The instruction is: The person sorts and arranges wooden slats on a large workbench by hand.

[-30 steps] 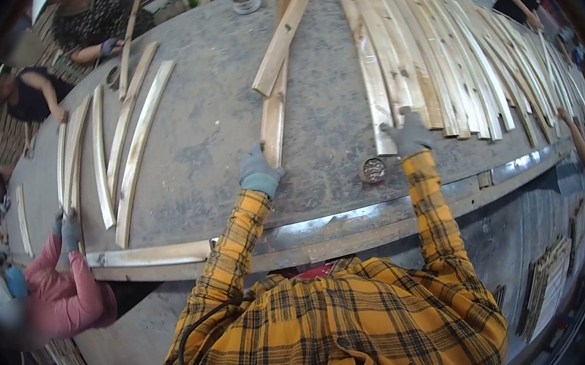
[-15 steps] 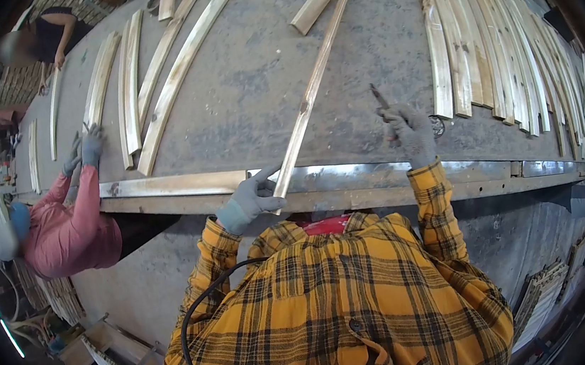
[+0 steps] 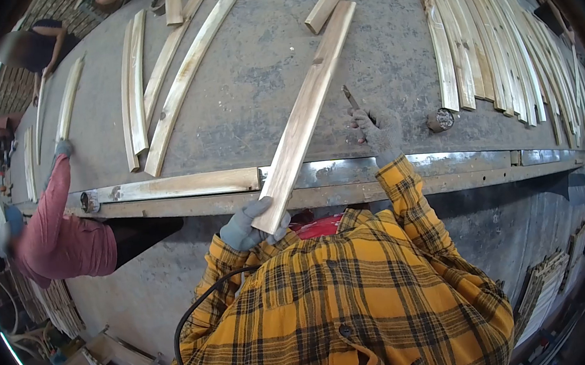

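Wooden plank (image 3: 308, 113) slants over the edge of the worktable (image 3: 257, 79), near end gripped in the gloved left hand (image 3: 242, 229), tucked in close; gloved right hand (image 3: 378, 132) reaches forward, clutching some slim tool (image 3: 350, 96).

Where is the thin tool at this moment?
In the head view, the thin tool is in the right hand, just right of the board that the left hand holds.
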`<move>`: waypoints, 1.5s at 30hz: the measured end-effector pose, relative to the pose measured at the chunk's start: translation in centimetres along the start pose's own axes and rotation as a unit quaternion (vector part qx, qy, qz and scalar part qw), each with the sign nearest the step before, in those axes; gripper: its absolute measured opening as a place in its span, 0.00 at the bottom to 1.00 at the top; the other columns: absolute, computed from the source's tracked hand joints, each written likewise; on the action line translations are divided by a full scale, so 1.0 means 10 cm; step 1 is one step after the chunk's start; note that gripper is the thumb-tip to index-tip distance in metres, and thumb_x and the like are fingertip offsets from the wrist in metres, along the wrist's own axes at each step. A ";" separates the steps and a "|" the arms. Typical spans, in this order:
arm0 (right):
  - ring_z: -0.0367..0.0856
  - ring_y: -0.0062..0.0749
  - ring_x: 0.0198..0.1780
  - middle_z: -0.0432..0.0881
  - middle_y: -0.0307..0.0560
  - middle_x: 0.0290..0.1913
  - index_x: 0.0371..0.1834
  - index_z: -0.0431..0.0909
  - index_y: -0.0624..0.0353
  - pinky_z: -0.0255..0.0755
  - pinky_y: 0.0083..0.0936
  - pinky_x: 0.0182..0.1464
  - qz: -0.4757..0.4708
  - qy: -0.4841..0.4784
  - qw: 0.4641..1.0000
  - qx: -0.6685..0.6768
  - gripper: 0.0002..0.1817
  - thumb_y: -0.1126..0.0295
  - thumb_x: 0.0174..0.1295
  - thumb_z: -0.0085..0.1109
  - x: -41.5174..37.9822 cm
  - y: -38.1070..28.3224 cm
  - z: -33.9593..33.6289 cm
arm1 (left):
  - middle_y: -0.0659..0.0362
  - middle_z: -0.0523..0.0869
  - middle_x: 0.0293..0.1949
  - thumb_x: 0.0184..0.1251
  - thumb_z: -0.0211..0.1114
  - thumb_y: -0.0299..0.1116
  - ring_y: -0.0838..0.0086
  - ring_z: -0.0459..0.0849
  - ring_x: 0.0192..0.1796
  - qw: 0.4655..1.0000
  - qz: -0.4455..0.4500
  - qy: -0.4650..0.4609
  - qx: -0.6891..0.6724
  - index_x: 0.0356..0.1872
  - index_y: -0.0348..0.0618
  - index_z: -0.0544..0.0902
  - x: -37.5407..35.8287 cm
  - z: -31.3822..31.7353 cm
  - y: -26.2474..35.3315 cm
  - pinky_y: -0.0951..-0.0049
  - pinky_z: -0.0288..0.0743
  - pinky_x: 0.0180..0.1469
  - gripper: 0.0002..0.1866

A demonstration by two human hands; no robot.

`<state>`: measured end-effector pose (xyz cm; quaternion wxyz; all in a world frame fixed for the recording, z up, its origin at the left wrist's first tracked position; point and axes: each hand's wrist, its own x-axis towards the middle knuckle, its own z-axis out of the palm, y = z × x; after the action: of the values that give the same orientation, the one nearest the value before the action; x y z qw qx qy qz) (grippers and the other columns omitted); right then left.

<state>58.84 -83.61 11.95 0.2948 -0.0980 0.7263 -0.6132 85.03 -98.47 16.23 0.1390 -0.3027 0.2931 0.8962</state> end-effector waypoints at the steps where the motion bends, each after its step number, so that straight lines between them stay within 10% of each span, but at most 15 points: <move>1: 0.74 0.15 0.22 0.81 0.40 0.28 0.42 0.81 0.62 0.67 0.10 0.19 0.042 0.012 0.999 0.006 0.14 0.63 0.62 0.57 0.01 0.03 0.01 | 0.53 0.77 0.26 0.67 0.53 0.49 0.74 0.75 0.19 1.000 -0.004 -0.005 0.002 0.50 0.38 0.69 0.00 -0.03 -0.03 0.81 0.67 0.14 0.23; 6: 0.71 0.14 0.22 0.77 0.36 0.23 0.41 0.81 0.59 0.66 0.14 0.21 0.058 0.031 0.998 0.012 0.15 0.59 0.60 0.59 -0.05 0.12 0.06 | 0.58 0.72 0.24 0.67 0.53 0.49 0.82 0.63 0.14 0.989 -0.026 -0.078 -0.125 0.50 0.37 0.69 0.04 -0.20 -0.07 0.88 0.61 0.13 0.24; 8: 0.78 0.30 0.32 0.81 0.48 0.33 0.48 0.79 0.53 0.75 0.30 0.32 0.041 0.109 0.963 -0.242 0.26 0.47 0.53 0.63 -0.05 0.06 -0.02 | 0.59 0.72 0.25 0.66 0.56 0.46 0.83 0.61 0.14 0.986 -0.070 -0.075 -0.135 0.50 0.38 0.68 0.12 -0.10 0.03 0.86 0.60 0.13 0.22; 14: 0.80 0.42 0.42 0.79 0.54 0.46 0.60 0.69 0.46 0.75 0.40 0.43 0.046 0.344 0.799 -0.491 0.39 0.40 0.46 0.64 -0.06 -0.11 -1.14 | 0.53 0.79 0.23 0.69 0.50 0.47 0.76 0.72 0.17 0.987 0.017 -0.054 0.149 0.40 0.35 0.72 0.85 0.54 0.22 0.80 0.63 0.16 0.20; 17: 0.79 0.47 0.48 0.74 0.53 0.54 0.67 0.58 0.42 0.75 0.41 0.46 0.161 0.273 0.756 -0.573 0.47 0.39 0.43 0.65 0.00 -0.16 -1.34 | 0.52 0.81 0.26 0.69 0.51 0.47 0.74 0.76 0.20 0.981 0.000 0.009 0.195 0.41 0.36 0.72 1.55 0.77 0.22 0.79 0.70 0.20 0.20; 25: 0.80 0.43 0.44 0.80 0.51 0.43 0.49 0.74 0.51 0.73 0.35 0.45 0.071 0.247 0.858 -0.445 0.29 0.47 0.47 0.65 -0.02 0.18 -1.77 | 0.54 0.81 0.29 0.64 0.59 0.48 0.72 0.81 0.23 0.966 0.035 0.091 0.238 0.45 0.40 0.73 2.96 1.42 0.19 0.77 0.75 0.19 0.20; 29: 0.80 0.46 0.42 0.80 0.49 0.41 0.45 0.73 0.49 0.74 0.38 0.42 0.037 0.330 0.852 -0.405 0.24 0.49 0.48 0.63 -0.55 0.02 -2.09 | 0.52 0.82 0.25 0.65 0.58 0.46 0.71 0.80 0.17 0.974 -0.042 -0.026 0.223 0.39 0.38 0.74 3.37 1.88 -0.04 0.76 0.72 0.14 0.18; 31: 0.80 0.46 0.42 0.80 0.49 0.41 0.46 0.73 0.49 0.74 0.38 0.40 0.048 0.359 0.829 -0.426 0.25 0.49 0.48 0.63 -0.80 -0.01 -2.23 | 0.48 0.82 0.26 0.65 0.57 0.46 0.68 0.79 0.16 0.946 -0.031 -0.002 0.323 0.37 0.37 0.75 3.36 2.27 -0.10 0.73 0.71 0.12 0.18; 32: 0.79 0.46 0.41 0.80 0.48 0.41 0.46 0.73 0.49 0.74 0.38 0.40 0.037 0.365 0.823 -0.433 0.26 0.48 0.48 0.63 -0.90 0.01 -2.30 | 0.46 0.83 0.34 0.65 0.55 0.49 0.59 0.84 0.33 0.927 -0.014 0.024 0.375 0.44 0.35 0.75 3.51 2.32 -0.19 0.61 0.78 0.31 0.23; 34: 0.79 0.46 0.41 0.80 0.48 0.41 0.47 0.72 0.49 0.74 0.38 0.40 0.050 0.377 0.812 -0.442 0.26 0.48 0.47 0.63 -1.04 -0.03 -2.33 | 0.41 0.79 0.48 0.61 0.52 0.59 0.49 0.77 0.52 0.671 0.072 0.082 0.733 0.50 0.36 0.76 3.40 2.39 -0.23 0.60 0.68 0.57 0.33; 36: 0.80 0.46 0.41 0.79 0.47 0.40 0.48 0.71 0.47 0.74 0.38 0.40 0.045 0.381 0.790 -0.479 0.28 0.47 0.46 0.64 -1.09 0.02 -2.30 | 0.42 0.79 0.50 0.58 0.55 0.59 0.51 0.77 0.53 0.604 0.067 0.007 0.794 0.52 0.36 0.75 3.18 2.35 -0.19 0.60 0.70 0.55 0.34; 40: 0.80 0.46 0.40 0.79 0.49 0.39 0.47 0.73 0.50 0.74 0.38 0.39 -0.019 0.280 0.850 -0.447 0.28 0.51 0.44 0.68 -0.95 -0.10 -1.85 | 0.45 0.79 0.50 0.57 0.55 0.57 0.52 0.78 0.53 0.595 0.036 -0.012 0.803 0.53 0.38 0.74 2.44 1.79 0.06 0.62 0.71 0.54 0.33; 45: 0.80 0.46 0.40 0.80 0.49 0.39 0.49 0.72 0.50 0.75 0.38 0.39 -0.074 0.139 0.887 -0.435 0.29 0.49 0.46 0.66 -0.59 -0.17 -0.86 | 0.46 0.82 0.46 0.57 0.59 0.55 0.54 0.80 0.49 0.585 0.030 0.223 0.779 0.54 0.44 0.75 1.28 0.89 0.96 0.63 0.72 0.52 0.30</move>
<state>58.51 -73.85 16.00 0.0726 -0.1841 0.9443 -0.2629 66.91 -99.69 18.25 0.2251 -0.2602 0.9096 0.2329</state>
